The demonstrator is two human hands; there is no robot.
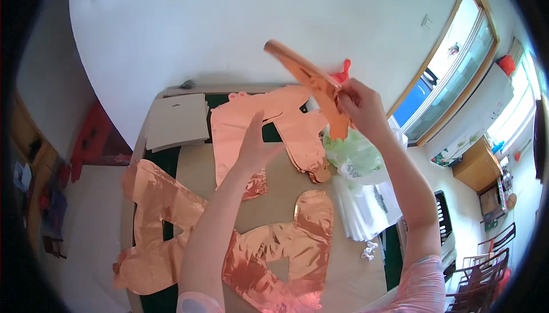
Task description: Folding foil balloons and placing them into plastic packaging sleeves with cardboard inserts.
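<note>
A rose-gold foil balloon (309, 81), flat and uninflated, was held up above the tabletop (343, 256), tilted from upper left down to lower right. The right hand (360, 110) had its fingers closed around the balloon's lower end, pinching it firmly. The left hand (254, 141) hung just below and to the left with its fingers spread wide and straight, holding nothing and not touching the foil.

To handle the foil well here, the pinch probably wanted to stay near the edge, and the free hand should support the loose length, so the thin sheet would not crease or tear.

Beneath the hands lay more flat foil pieces: a pale pink sheet (240, 124) at the far side, a letter-shaped piece (154, 221) at the left, another (286, 244) near the person. A stack of grey cards (176, 121) sat at the far left corner. A green plastic bag (351, 153) and a pile of clear bags (366, 204) lay at the right.
</note>
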